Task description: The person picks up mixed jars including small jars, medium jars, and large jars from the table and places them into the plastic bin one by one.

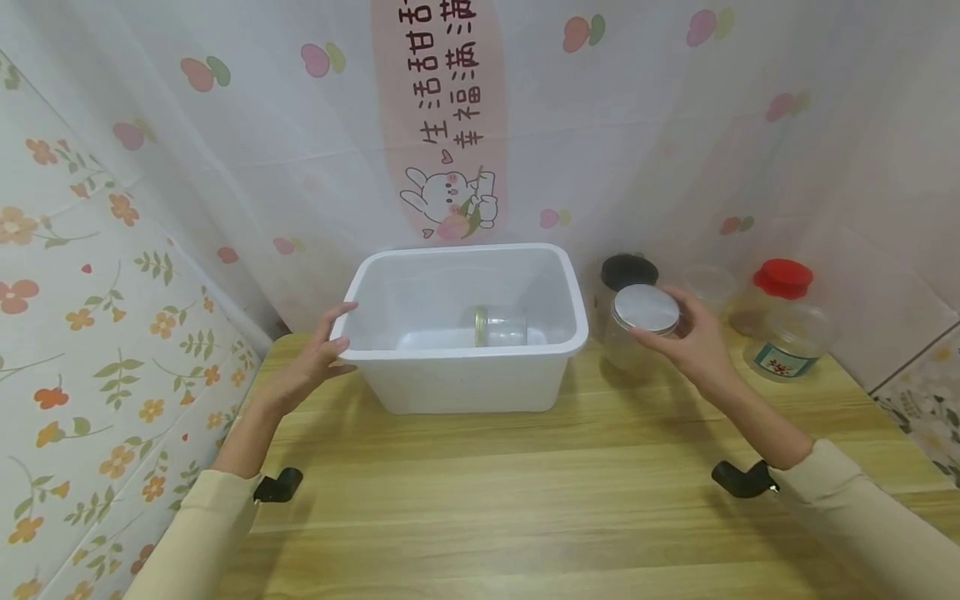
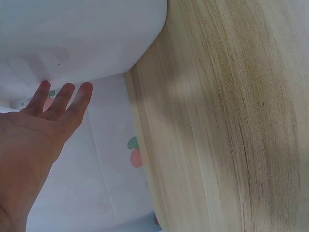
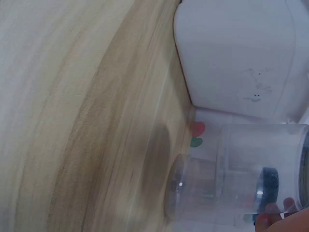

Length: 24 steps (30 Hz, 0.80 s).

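Note:
In the head view my left hand [image 1: 311,362] grips the left rim of a white plastic bin [image 1: 465,383]. The left wrist view shows fingers [image 2: 77,104] of that hand reaching to the bin's outer wall. A clear jar [image 1: 506,327] with a gold lid lies on its side inside the bin. To the right of the bin, my right hand [image 1: 701,342] holds a clear jar [image 3: 263,145] by its upper part, thumb and fingers around its silver lid [image 1: 647,307]. Its bottom is raised over the tabletop in the right wrist view.
Behind the held jar stands a black-lidded jar [image 1: 628,271]. Farther right are a red-lidded jar [image 1: 783,279] and a clear labelled tub [image 1: 787,354]. The wooden table [image 1: 487,500] meets a patterned curtain [image 1: 262,167] at its back and left.

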Each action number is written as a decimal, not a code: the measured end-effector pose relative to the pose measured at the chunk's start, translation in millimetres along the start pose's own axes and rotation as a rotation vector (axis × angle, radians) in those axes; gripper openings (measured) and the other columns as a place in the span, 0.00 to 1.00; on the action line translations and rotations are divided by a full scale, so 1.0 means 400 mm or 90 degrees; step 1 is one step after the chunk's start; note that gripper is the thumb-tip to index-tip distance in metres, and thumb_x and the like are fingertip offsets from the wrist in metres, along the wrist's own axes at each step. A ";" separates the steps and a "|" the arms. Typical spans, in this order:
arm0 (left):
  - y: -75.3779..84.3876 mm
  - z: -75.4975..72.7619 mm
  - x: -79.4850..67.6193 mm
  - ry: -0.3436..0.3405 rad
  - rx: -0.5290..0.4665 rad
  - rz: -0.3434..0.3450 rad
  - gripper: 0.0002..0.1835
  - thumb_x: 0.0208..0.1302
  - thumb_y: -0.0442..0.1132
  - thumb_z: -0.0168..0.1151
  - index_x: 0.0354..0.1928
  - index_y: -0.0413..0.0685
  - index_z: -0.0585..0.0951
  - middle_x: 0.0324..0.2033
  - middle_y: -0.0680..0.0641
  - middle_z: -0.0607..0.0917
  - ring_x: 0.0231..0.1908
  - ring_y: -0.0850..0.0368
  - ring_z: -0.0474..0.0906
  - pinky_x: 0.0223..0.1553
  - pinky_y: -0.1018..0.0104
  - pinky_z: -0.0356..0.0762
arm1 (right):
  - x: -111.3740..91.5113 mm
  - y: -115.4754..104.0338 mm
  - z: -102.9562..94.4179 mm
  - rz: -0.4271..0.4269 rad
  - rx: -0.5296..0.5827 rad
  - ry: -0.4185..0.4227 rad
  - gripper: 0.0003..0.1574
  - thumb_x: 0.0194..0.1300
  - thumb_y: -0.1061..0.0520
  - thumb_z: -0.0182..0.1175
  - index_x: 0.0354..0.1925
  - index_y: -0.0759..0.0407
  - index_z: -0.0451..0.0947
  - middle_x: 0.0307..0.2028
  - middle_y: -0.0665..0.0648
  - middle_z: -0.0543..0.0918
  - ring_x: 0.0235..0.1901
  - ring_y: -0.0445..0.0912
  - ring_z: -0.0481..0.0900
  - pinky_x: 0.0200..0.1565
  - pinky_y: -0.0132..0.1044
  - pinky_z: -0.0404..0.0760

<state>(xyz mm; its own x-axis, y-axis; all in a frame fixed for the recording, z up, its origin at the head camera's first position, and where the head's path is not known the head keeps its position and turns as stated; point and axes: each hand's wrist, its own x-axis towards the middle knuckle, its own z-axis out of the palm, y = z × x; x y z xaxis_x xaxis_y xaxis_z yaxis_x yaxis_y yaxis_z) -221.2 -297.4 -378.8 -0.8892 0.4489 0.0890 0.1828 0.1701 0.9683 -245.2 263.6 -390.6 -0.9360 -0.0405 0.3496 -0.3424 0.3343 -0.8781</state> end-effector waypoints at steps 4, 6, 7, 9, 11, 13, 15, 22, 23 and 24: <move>0.000 0.002 0.001 0.008 -0.003 0.000 0.30 0.80 0.48 0.40 0.78 0.69 0.46 0.73 0.38 0.47 0.65 0.39 0.63 0.63 0.27 0.53 | 0.008 -0.005 0.003 -0.004 0.005 0.004 0.49 0.59 0.64 0.74 0.72 0.67 0.62 0.61 0.64 0.70 0.54 0.46 0.73 0.50 0.24 0.74; 0.000 0.004 0.002 0.012 -0.004 -0.001 0.30 0.79 0.48 0.40 0.78 0.67 0.46 0.73 0.38 0.47 0.64 0.40 0.63 0.63 0.27 0.54 | 0.010 -0.007 0.003 -0.003 0.008 0.005 0.48 0.60 0.64 0.74 0.73 0.68 0.62 0.61 0.63 0.70 0.54 0.46 0.73 0.50 0.24 0.74; -0.001 0.005 0.002 0.016 -0.005 -0.003 0.30 0.79 0.48 0.41 0.78 0.67 0.47 0.73 0.38 0.48 0.64 0.40 0.63 0.63 0.27 0.54 | 0.011 -0.008 0.002 -0.001 0.008 0.005 0.48 0.60 0.64 0.74 0.73 0.68 0.61 0.61 0.64 0.70 0.54 0.46 0.73 0.50 0.24 0.74; -0.001 0.008 0.004 0.024 -0.008 -0.009 0.30 0.79 0.49 0.42 0.77 0.67 0.47 0.73 0.39 0.48 0.65 0.36 0.61 0.64 0.27 0.54 | 0.012 -0.011 0.001 0.006 0.008 0.006 0.48 0.60 0.63 0.74 0.73 0.67 0.61 0.62 0.63 0.69 0.55 0.46 0.72 0.50 0.24 0.74; -0.001 0.011 0.007 0.032 -0.012 -0.016 0.30 0.79 0.51 0.43 0.77 0.67 0.47 0.73 0.39 0.48 0.65 0.33 0.58 0.64 0.27 0.54 | 0.014 -0.014 0.000 0.009 0.003 0.005 0.49 0.61 0.63 0.74 0.73 0.67 0.61 0.62 0.64 0.69 0.55 0.47 0.72 0.49 0.23 0.74; 0.000 0.014 0.009 0.038 -0.013 -0.022 0.31 0.79 0.52 0.44 0.77 0.67 0.47 0.72 0.39 0.48 0.65 0.32 0.56 0.64 0.28 0.54 | 0.015 -0.019 -0.002 0.011 -0.004 0.004 0.49 0.61 0.62 0.74 0.73 0.67 0.61 0.63 0.65 0.69 0.56 0.48 0.72 0.50 0.23 0.74; 0.000 0.015 0.010 0.042 -0.010 -0.025 0.31 0.79 0.53 0.43 0.77 0.68 0.47 0.72 0.39 0.48 0.65 0.31 0.56 0.64 0.28 0.54 | 0.016 -0.024 -0.002 0.012 -0.009 0.004 0.49 0.61 0.62 0.74 0.74 0.67 0.60 0.64 0.65 0.69 0.57 0.50 0.72 0.51 0.23 0.73; 0.000 0.015 0.009 0.043 -0.005 -0.030 0.30 0.79 0.52 0.42 0.77 0.68 0.46 0.72 0.38 0.47 0.65 0.33 0.57 0.64 0.28 0.54 | 0.026 -0.045 -0.002 0.025 0.005 0.006 0.50 0.61 0.62 0.74 0.74 0.65 0.59 0.66 0.63 0.67 0.60 0.53 0.69 0.53 0.24 0.72; 0.001 0.015 0.008 0.043 -0.003 -0.030 0.31 0.79 0.52 0.42 0.77 0.68 0.46 0.73 0.39 0.47 0.65 0.33 0.58 0.64 0.28 0.54 | 0.028 -0.049 -0.001 0.024 0.001 0.004 0.50 0.61 0.62 0.74 0.74 0.64 0.59 0.66 0.63 0.67 0.61 0.54 0.69 0.53 0.24 0.72; 0.001 0.015 0.007 0.042 0.000 -0.029 0.31 0.79 0.53 0.42 0.77 0.67 0.46 0.73 0.39 0.47 0.65 0.33 0.58 0.64 0.27 0.54 | 0.030 -0.052 -0.001 0.024 0.003 0.004 0.50 0.61 0.62 0.74 0.74 0.64 0.59 0.66 0.62 0.67 0.62 0.54 0.69 0.54 0.25 0.72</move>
<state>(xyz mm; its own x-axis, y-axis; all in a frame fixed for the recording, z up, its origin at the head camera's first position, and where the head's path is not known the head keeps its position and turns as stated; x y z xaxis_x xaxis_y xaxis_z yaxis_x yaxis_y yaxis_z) -221.3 -290.7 -379.7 -0.9225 0.3813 0.0602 0.1412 0.1884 0.9719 -249.4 256.6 -367.9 -0.9478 -0.0218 0.3181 -0.3070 0.3313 -0.8922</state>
